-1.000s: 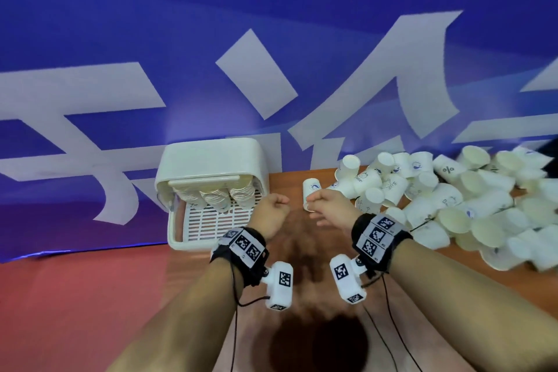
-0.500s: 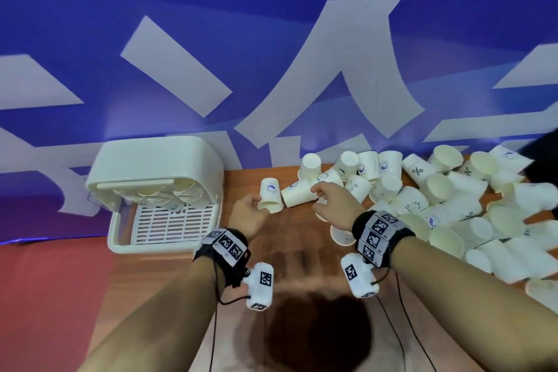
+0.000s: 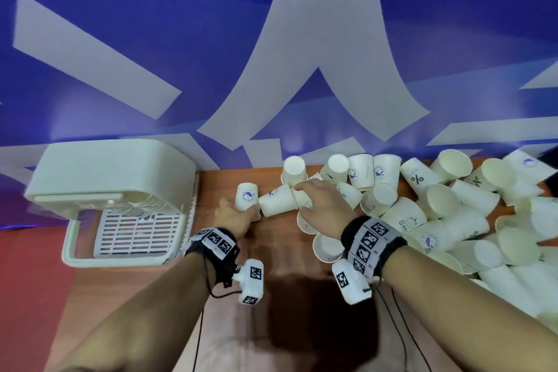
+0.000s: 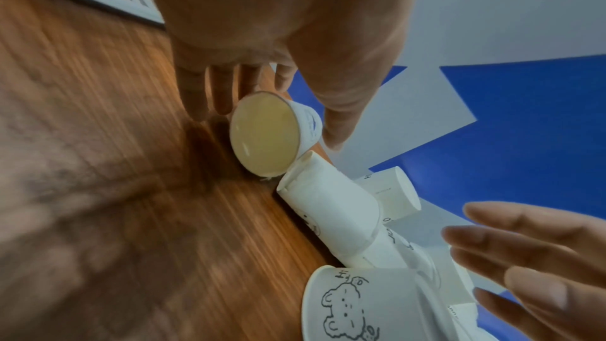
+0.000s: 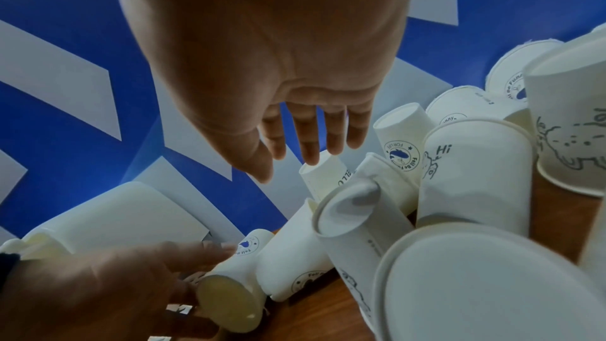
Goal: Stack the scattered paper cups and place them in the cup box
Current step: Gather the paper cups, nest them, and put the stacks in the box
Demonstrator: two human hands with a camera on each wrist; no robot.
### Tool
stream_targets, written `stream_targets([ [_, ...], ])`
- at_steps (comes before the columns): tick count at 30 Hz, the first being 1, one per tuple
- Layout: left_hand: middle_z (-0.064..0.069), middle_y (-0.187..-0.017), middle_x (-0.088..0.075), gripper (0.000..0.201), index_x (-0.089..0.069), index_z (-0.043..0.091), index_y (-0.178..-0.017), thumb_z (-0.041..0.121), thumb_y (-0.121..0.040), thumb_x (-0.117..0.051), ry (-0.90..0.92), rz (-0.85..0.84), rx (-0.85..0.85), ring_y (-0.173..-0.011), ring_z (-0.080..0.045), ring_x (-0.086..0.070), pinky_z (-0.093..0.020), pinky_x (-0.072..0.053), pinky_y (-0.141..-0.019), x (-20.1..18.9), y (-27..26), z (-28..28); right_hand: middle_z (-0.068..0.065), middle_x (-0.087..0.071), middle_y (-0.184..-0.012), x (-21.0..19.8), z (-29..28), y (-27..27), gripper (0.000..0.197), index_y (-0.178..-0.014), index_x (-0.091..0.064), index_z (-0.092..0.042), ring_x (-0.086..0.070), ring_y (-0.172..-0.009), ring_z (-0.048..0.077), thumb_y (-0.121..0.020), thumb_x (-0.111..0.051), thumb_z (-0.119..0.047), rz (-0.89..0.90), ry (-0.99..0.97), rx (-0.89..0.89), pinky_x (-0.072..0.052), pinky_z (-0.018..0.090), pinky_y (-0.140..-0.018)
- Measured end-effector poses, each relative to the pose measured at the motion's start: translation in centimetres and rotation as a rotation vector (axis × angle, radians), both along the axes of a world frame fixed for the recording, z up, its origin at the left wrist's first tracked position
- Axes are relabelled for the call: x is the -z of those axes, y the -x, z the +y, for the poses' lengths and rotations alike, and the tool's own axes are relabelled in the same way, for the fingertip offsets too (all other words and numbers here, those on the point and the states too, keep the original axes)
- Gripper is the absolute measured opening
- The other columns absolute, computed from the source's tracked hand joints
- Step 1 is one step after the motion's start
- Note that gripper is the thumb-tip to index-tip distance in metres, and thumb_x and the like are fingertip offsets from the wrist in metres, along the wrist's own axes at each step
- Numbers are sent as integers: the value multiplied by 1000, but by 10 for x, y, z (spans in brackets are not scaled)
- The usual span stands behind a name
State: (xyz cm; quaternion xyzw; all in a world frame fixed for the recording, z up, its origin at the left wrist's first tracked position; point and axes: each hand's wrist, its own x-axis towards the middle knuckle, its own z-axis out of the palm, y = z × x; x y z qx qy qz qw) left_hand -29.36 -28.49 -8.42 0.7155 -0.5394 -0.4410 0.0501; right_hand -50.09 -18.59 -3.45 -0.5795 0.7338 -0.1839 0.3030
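Gripping an inverted paper cup (image 3: 247, 196) between curled fingers (image 4: 216, 90) and thumb, the left hand (image 3: 234, 217) tilts it off the wooden table (image 3: 169, 296), just right of the cup box (image 3: 120, 172). Touching that cup's right side lies a tipped cup (image 3: 276, 199). Further right of the box, the right hand (image 3: 323, 205) reaches over the cup pile (image 3: 422, 214), fingers (image 5: 308, 144) spread and loosely extended, one fingertip meeting a cup base (image 5: 323, 165).

Left hand (image 3: 234, 216) holds upturned cup (image 3: 247, 196); right hand (image 3: 321, 205) over cup pile (image 3: 437, 205).
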Motion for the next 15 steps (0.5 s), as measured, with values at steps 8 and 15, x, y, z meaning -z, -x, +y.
stream_targets([
  [8,-11,-107,-63,71,-38,18,-115,22,-63,-86,-32,70,-69,-84,-27,-66,-47,-60,-72,15,2,1,1,-54,-133,12,-12,-11,55,-137,-51,-22,-45,-123,28,-84,-62,-20,75,23,-106,-37,40,-105],
  [15,-9,-125,-53,77,-39,12,-133,30,-70,-79,56,23,-6,-102,-25,-58,-30,-52,-80,-6,-19,6,3,-45,-136,8,-42,-32,55,-135,-46,-24,-39,-128,27,-83,-64,-23,250,-109,-244,-33,37,-106],
])
